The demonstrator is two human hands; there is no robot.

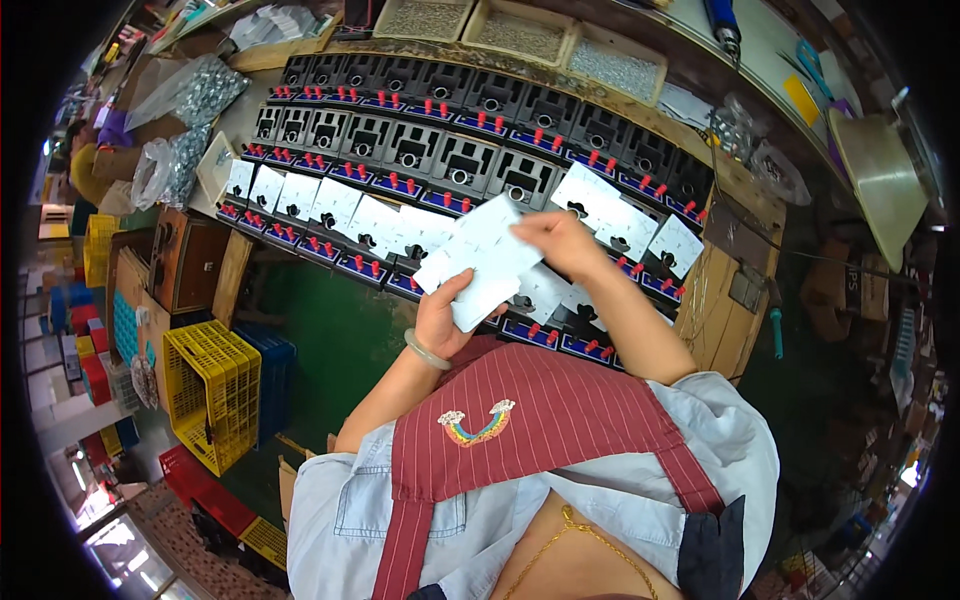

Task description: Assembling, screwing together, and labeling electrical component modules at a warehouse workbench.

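Holding a small stack of white cards (480, 262) over the bench, at about the centre of the view. Left hand (440, 318) at 7 o'clock of the stack, cupped under its lower edge, thumb over the top card, a pale bangle (427, 350) on the wrist. Right hand (560, 240) at 2 o'clock of the stack, fingers pinched on the upper right corner of the top card, seemingly peeling it off.

Judged as the dealing step: one card per unit, with the front rows partly covered. Calls next, probably, for lifting the pinched card free without dragging its neighbours, then laying it flat on a bare unit.

Cards: white, thin, rectangular, each with a dark round hole or mark near one edge; fanned slightly, tilted from lower left up to upper right. Likely slippery and easy to double-pick.

Across the bench from 10 to 2 o'clock: rows of black units (440, 140) with red and blue terminals, the nearer rows capped by laid cards (330, 205). At 12 o'clock, trays of screws (520, 35). At 8 o'clock, on the floor, a yellow crate (205, 385). At 6 o'clock, a striped maroon apron (560, 420).
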